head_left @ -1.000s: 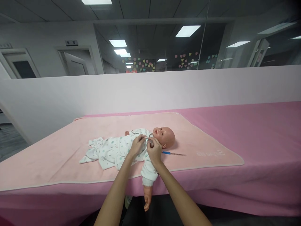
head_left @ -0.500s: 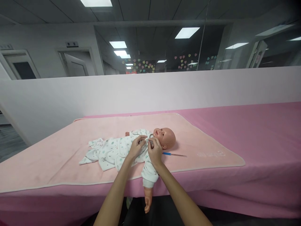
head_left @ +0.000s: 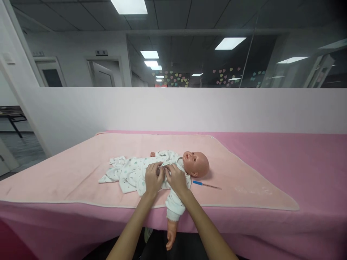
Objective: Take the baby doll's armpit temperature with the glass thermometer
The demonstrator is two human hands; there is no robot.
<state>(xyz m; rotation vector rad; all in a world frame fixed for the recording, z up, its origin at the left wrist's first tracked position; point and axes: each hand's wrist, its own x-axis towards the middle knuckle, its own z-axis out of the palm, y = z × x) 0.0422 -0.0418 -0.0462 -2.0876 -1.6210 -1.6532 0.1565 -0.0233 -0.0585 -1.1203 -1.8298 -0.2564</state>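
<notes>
A baby doll (head_left: 197, 164) lies on its back, head to the right, dressed in a white printed outfit (head_left: 130, 172). My left hand (head_left: 154, 177) is closed with its fingertips on the front of the outfit, over the chest. Close beside it, my right hand (head_left: 176, 177) pinches the same cloth near the opening. The fastening between my fingertips is too small to make out. One doll arm (head_left: 171, 231) hangs over the table's near edge, below my right wrist. Near the doll's head lies a thin stick with a blue end (head_left: 197, 183), resembling a thermometer.
Under the doll is a peach blanket (head_left: 81, 162) with a pale border, spread on a pink tablecloth (head_left: 320, 162). A white low wall (head_left: 189, 108) with glass above it runs behind the table. My legs are below the near edge.
Both hands have moved from the doll's collar down to its chest and now sit closer together. The view has shifted, with the doll appearing slightly further right.
</notes>
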